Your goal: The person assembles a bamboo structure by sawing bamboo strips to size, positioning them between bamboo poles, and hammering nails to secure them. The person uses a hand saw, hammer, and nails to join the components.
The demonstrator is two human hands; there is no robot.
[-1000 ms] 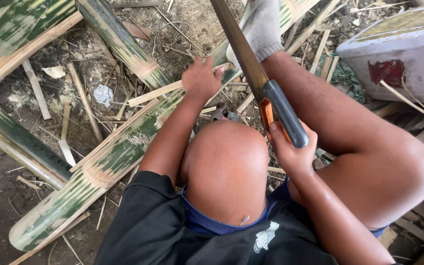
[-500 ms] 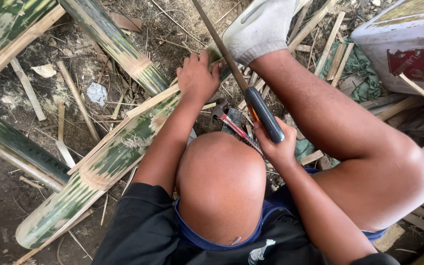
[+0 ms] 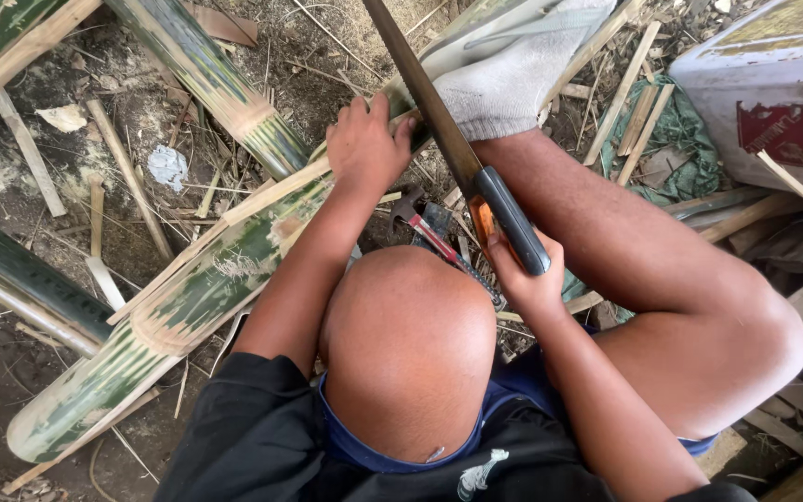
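My left hand [image 3: 364, 149] lies palm-down on the split bamboo length [image 3: 188, 307], fingers spread and pressing its upper edge; this green, mottled piece runs from the near left corner up toward the far middle, over bare ground [image 3: 11, 372] strewn with slivers and shavings. My right hand [image 3: 527, 279] is closed around the dark handle of a long blade [image 3: 420, 88]; the handle sits just right of my bent knee [image 3: 406, 344], and the blade slants up and to the far left, crossing the bamboo just beside my left fingers; whether the edge bites the bamboo I cannot tell. My foot in a grey sock [image 3: 513, 79] rests on the far end of the same piece, just right of the blade. Between my knee and my right hand a hammer with a red shaft [image 3: 425, 228] lies on the ground, partly hidden. More bamboo poles lie to the left; one [image 3: 206, 79] slants down from the far edge, another [image 3: 20, 279] lies at the left edge. At the far right stands a grey plastic container [image 3: 764, 93], a crumpled green cloth [image 3: 671, 139] just left of it among thin bamboo strips [image 3: 625, 93].
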